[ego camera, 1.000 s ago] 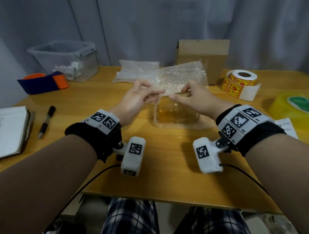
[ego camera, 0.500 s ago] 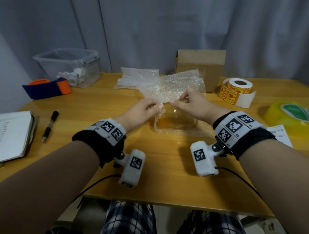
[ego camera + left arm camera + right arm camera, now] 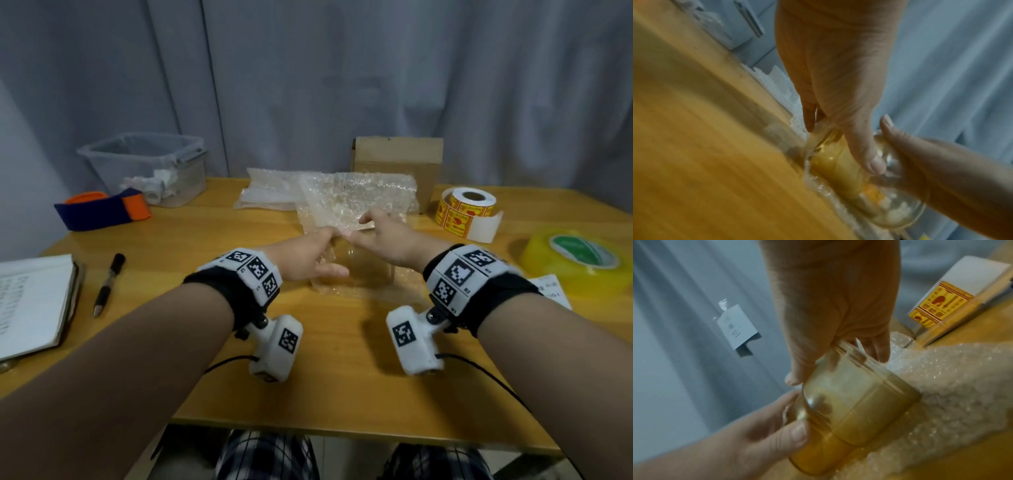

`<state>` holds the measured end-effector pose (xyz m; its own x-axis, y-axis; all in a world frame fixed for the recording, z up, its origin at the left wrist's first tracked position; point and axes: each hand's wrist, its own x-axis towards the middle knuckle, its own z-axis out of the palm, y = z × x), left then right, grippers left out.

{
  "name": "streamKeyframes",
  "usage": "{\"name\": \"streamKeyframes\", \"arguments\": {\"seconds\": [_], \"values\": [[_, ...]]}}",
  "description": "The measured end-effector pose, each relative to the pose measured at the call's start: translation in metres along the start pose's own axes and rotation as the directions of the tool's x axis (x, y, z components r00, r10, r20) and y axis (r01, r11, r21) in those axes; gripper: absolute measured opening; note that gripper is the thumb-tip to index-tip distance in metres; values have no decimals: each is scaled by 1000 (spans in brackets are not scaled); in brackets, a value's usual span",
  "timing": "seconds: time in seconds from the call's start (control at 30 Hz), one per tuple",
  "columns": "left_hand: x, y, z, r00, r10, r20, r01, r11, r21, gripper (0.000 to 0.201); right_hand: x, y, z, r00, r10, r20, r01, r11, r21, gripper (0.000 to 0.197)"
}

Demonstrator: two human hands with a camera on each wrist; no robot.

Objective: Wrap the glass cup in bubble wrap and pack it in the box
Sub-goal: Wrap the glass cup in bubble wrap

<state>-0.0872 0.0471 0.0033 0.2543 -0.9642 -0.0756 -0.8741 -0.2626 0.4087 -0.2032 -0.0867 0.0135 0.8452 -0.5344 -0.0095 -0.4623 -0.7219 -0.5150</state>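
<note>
smooth wood table [image 3: 329, 377]: both hands' fingers [image 3: 877, 352] grasping ribbed glass cup [image 3: 851, 415] on knobbly bubble wrap [image 3: 953, 386].

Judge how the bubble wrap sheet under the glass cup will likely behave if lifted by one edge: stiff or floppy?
Probably floppy: the bubble wrap already folds and crumples behind the glass cup. Likely light, since its far part stands up without support. It may drag or tip the cup, which rests on it between the left hand and right hand.

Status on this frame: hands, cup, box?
Both hands, left hand and right hand, gripping glass cup on bubble wrap. Box behind, untouched.
</note>
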Motion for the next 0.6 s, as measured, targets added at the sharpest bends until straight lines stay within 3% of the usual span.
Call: {"name": "streamKeyframes", "arguments": {"seconds": [0.13, 0.3, 0.4, 0.5, 0.6], "values": [[7, -3, -2, 999, -42, -6, 42, 998, -56, 63, -19, -9, -2, 974, -220, 56, 226, 915, -335, 90], [14, -7, -6, 995, -98, 18, 98, 995, 7, 71, -22, 0, 8, 974, -121, 189, 209, 796, -568, 129], [17, -11, -7, 991, -132, 2, 132, 990, 47, 70, -14, -4, 11, 982, -73, 174, 167, 765, -622, 135], [20, -13, 1, 981, -137, -138, 159, 974, 161, 68, -9, -7, 12, 985, -75, 154, 156, 763, -628, 133], [13, -8, 6, 974, -90, -209, 104, 993, 59, 78, -12, -3, 14, 986, -131, 107, 169, 785, -595, 117]]}}
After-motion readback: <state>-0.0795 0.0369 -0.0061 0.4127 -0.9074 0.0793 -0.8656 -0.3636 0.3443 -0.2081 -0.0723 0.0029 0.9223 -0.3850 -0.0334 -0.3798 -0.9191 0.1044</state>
